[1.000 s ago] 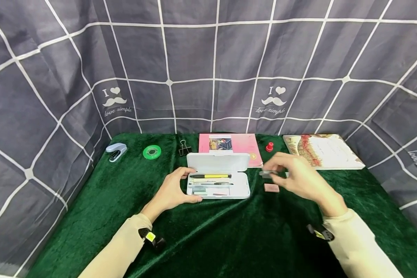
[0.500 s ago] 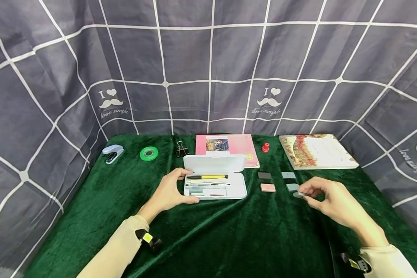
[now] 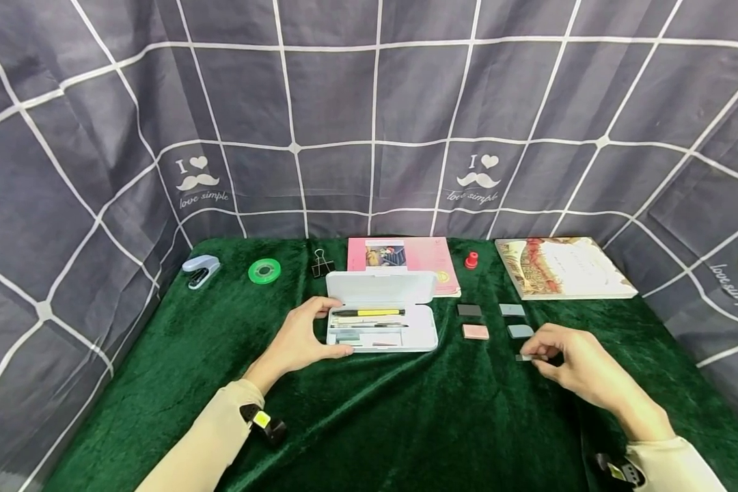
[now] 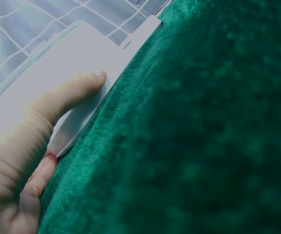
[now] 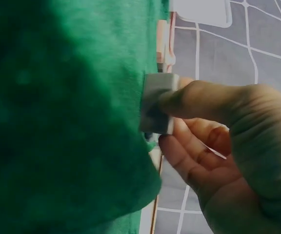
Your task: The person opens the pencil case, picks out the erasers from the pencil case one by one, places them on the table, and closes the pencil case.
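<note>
An open white pencil case lies in the middle, its lid raised at the back. Inside are a yellow pen, slimmer pens and small pieces. My left hand grips its left end, thumb at the front wall and fingers behind. At the right, my right hand pinches a small grey eraser between thumb and fingers, low over the cloth. Just behind it lie two blue-grey erasers, the nearer eraser and the farther eraser. Left of them sit a pink eraser and a dark grey eraser.
A pink booklet lies behind the case, a red stamp-like piece beside it. A pale book is at the back right. Farther left are a binder clip, green tape roll and stapler. Green cloth covers the table.
My right hand has moved from above the dark grey eraser to the right, then slightly nearer, lowering the grey eraser toward the cloth. My left hand keeps its grip on the pencil case.
</note>
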A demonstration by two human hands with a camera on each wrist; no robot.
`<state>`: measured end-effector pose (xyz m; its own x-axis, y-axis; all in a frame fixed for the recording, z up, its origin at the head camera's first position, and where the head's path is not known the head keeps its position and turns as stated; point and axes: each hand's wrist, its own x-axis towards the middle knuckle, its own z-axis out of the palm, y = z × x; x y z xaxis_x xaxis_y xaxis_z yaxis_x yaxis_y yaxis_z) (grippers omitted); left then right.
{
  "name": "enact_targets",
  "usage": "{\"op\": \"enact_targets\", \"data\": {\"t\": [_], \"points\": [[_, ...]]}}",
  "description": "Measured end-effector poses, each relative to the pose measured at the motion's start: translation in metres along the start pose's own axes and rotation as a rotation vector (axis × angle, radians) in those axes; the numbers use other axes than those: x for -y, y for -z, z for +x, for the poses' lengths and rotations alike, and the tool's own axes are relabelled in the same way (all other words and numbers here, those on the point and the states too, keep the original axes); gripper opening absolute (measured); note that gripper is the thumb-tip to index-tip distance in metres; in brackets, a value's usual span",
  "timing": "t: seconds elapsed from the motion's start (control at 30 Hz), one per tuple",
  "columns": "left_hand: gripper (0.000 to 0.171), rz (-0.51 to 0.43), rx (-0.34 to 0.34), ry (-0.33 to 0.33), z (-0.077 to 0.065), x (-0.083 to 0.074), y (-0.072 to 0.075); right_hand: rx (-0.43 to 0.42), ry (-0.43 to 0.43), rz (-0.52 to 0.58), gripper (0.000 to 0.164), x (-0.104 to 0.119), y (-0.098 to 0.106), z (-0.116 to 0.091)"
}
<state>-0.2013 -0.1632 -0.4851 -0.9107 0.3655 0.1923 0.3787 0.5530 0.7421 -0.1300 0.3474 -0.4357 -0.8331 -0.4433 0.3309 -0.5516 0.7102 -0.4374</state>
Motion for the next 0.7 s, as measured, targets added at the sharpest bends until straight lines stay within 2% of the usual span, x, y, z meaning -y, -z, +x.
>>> {"op": "enact_targets", "data": {"t": [0.2,0.33,0.43,0.6,0.7], "points": [[0.084,-0.002,-0.004,0.002,0.001,0.000,-0.001,0.104,-0.053,0.037,0.045,0.001,0.002,-0.005],[0.084,-0.006,-0.005,0.000,0.001,-0.001,0.000,0.119,-0.055,0.047,0.040,0.001,0.004,-0.003],[0.084,-0.009,0.002,-0.002,0.002,-0.001,0.000,0.093,-0.055,0.075,0.035,0.004,0.007,0.002],[0.084,-0.004,-0.004,-0.007,0.001,0.000,0.000,0.012,0.001,0.110,0.032,0.022,0.002,0.032],[0.084,-0.003,-0.005,-0.005,0.001,0.000,-0.001,0.006,0.044,0.128,0.032,0.036,-0.006,0.058]]}}
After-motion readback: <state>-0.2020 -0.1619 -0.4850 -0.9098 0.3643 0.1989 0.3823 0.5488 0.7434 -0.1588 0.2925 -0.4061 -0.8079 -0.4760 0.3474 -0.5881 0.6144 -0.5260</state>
